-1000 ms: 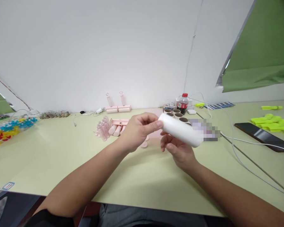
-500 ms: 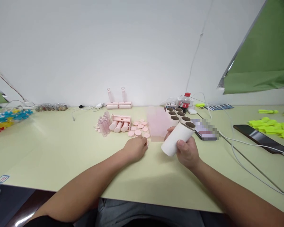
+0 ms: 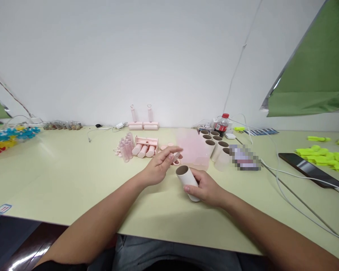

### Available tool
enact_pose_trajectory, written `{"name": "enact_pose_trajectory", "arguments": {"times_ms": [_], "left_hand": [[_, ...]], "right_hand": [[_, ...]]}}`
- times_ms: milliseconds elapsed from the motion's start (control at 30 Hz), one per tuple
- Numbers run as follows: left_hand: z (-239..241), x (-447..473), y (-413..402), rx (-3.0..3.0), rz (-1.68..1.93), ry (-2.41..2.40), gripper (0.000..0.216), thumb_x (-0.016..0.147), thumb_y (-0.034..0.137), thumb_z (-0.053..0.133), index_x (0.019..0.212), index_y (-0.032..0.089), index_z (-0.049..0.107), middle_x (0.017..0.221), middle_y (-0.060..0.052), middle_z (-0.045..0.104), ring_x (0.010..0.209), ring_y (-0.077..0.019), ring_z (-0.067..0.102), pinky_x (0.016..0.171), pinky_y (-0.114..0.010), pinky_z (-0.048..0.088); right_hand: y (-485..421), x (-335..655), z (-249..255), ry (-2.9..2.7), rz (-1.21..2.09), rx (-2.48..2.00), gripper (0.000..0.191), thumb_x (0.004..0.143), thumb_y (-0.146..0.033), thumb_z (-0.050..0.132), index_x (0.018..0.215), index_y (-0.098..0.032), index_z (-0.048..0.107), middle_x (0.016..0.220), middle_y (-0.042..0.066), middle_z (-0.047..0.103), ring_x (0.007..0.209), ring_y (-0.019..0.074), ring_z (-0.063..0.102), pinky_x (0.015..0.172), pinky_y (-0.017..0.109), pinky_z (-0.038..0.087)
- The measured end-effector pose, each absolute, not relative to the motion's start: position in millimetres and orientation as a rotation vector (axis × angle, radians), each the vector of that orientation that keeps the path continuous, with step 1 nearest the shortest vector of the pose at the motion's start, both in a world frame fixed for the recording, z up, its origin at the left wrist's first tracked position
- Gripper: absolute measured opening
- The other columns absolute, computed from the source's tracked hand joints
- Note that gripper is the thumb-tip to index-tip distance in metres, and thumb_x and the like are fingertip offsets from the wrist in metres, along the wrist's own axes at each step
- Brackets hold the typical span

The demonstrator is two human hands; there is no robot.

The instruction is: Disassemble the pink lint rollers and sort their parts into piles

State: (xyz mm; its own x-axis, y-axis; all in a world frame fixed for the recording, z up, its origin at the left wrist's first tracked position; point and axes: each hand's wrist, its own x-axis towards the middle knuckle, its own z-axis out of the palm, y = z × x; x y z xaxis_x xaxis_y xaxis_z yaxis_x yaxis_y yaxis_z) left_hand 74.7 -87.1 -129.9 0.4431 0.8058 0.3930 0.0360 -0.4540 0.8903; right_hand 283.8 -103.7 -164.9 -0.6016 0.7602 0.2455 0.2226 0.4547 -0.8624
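My right hand (image 3: 207, 188) is wrapped round a white paper roll (image 3: 190, 184) with a brown cardboard core, its open end tilted up toward my left hand. In my left hand (image 3: 156, 167), thumb and fingers pinch a small pink round cap (image 3: 176, 156) just above that end, apart from it. Behind the left hand lie more pink caps (image 3: 167, 145), mostly hidden by the fingers. A translucent pink sheet or box (image 3: 193, 146) lies beyond the roll. Several more white rolls (image 3: 217, 149) stand upright to its right.
Clear pink tubes (image 3: 126, 148) and pink half-round housings (image 3: 146, 141) sit left of the caps. Two finished-looking pink pieces (image 3: 143, 126) stand by the wall. At right are a cola bottle (image 3: 222, 125), phone (image 3: 244, 158), dark tablet-like slab (image 3: 310, 169), white cables and yellow-green items (image 3: 318, 154).
My right hand has brought the roll left and turned its open end toward my left hand. The left hand has lifted from the tabletop caps with one pink cap.
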Motion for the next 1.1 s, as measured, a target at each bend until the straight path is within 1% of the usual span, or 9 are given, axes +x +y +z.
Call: {"name": "enact_pose_trajectory", "arguments": {"times_ms": [133,233,367,700,767,867,933,1000,1100], "left_hand": [[-137.6,80.8,-87.3,1.693,1.201,0.614,0.037,0.088,0.053,0.057,0.103,0.018,0.057,0.093,-0.007,0.066,0.089,-0.0185,0.061,0.08,-0.033,0.048],[-142.4,83.3,-88.8,1.646,1.224,0.593,0.028,0.084,0.043,0.067,0.09,0.018,0.056,0.092,-0.006,0.068,0.084,-0.0171,0.062,0.076,-0.032,0.049],[-143.3,83.8,-93.6,1.831,1.262,0.68,0.02,0.084,0.036,0.068,0.084,0.017,0.06,0.097,-0.008,0.071,0.091,-0.0191,0.064,0.084,-0.035,0.049],[-147.6,78.7,-90.2,2.072,1.223,0.705,0.023,0.087,0.037,0.063,0.102,0.02,0.067,0.108,-0.009,0.07,0.104,-0.023,0.064,0.093,-0.038,0.049],[-151.6,77.8,-87.8,2.144,1.277,0.67,0.039,0.085,0.043,0.064,0.117,0.021,0.06,0.126,-0.013,0.061,0.113,-0.0257,0.058,0.095,-0.041,0.047],[-153.2,78.3,-88.0,2.186,1.575,0.625,0.071,0.081,0.049,0.066,0.141,0.026,0.037,0.148,-0.016,0.036,0.12,-0.0282,0.051,0.094,-0.044,0.047],[-148.5,78.8,-90.9,2.267,1.644,0.571,0.067,0.082,0.047,0.065,0.14,0.026,0.039,0.142,-0.015,0.042,0.117,-0.0271,0.052,0.092,-0.044,0.047],[-140.8,77.4,-93.3,2.445,1.446,0.476,0.046,0.084,0.041,0.063,0.126,0.024,0.054,0.125,-0.012,0.057,0.111,-0.0254,0.056,0.091,-0.042,0.047],[-132.0,69.2,-89.0,2.533,1.261,0.576,0.028,0.088,0.034,0.055,0.111,0.021,0.062,0.108,-0.009,0.066,0.098,-0.0219,0.06,0.085,-0.038,0.048]], "right_hand": [[-102.6,282.6,-167.9,-2.083,1.142,-0.834,0.042,0.08,-0.054,0.063,0.099,-0.016,0.057,0.08,0.0,0.048,0.07,0.0146,0.041,0.062,0.025,0.033],[-101.6,282.6,-169.4,-2.059,1.131,-0.823,0.042,0.08,-0.054,0.063,0.097,-0.016,0.057,0.079,0.0,0.047,0.07,0.0145,0.04,0.062,0.025,0.032],[-100.3,282.2,-169.7,-2.004,1.127,-0.761,0.04,0.081,-0.053,0.063,0.095,-0.016,0.057,0.077,-0.001,0.045,0.07,0.0138,0.039,0.062,0.025,0.032],[-100.0,281.1,-170.8,-1.96,1.114,-0.734,0.036,0.081,-0.049,0.065,0.09,-0.015,0.057,0.076,-0.001,0.044,0.068,0.0127,0.039,0.06,0.024,0.032],[-100.1,280.8,-168.9,-1.941,1.103,-0.727,0.036,0.082,-0.049,0.064,0.09,-0.015,0.057,0.078,0.0,0.046,0.07,0.0137,0.041,0.062,0.025,0.033],[-100.6,280.9,-166.7,-1.928,1.093,-0.739,0.036,0.082,-0.051,0.063,0.089,-0.016,0.057,0.078,0.0,0.048,0.071,0.0148,0.043,0.063,0.025,0.035],[-100.7,281.3,-166.8,-1.906,1.075,-0.752,0.037,0.082,-0.052,0.063,0.09,-0.016,0.058,0.077,0.0,0.049,0.07,0.0149,0.044,0.063,0.026,0.036],[-100.6,281.9,-167.9,-1.871,1.044,-0.746,0.04,0.08,-0.053,0.065,0.093,-0.016,0.059,0.078,0.001,0.051,0.071,0.0154,0.045,0.063,0.026,0.037],[-100.3,283.6,-169.0,-1.809,1.03,-0.758,0.042,0.078,-0.054,0.066,0.094,-0.015,0.06,0.078,0.001,0.054,0.07,0.0159,0.047,0.064,0.027,0.039]]}}
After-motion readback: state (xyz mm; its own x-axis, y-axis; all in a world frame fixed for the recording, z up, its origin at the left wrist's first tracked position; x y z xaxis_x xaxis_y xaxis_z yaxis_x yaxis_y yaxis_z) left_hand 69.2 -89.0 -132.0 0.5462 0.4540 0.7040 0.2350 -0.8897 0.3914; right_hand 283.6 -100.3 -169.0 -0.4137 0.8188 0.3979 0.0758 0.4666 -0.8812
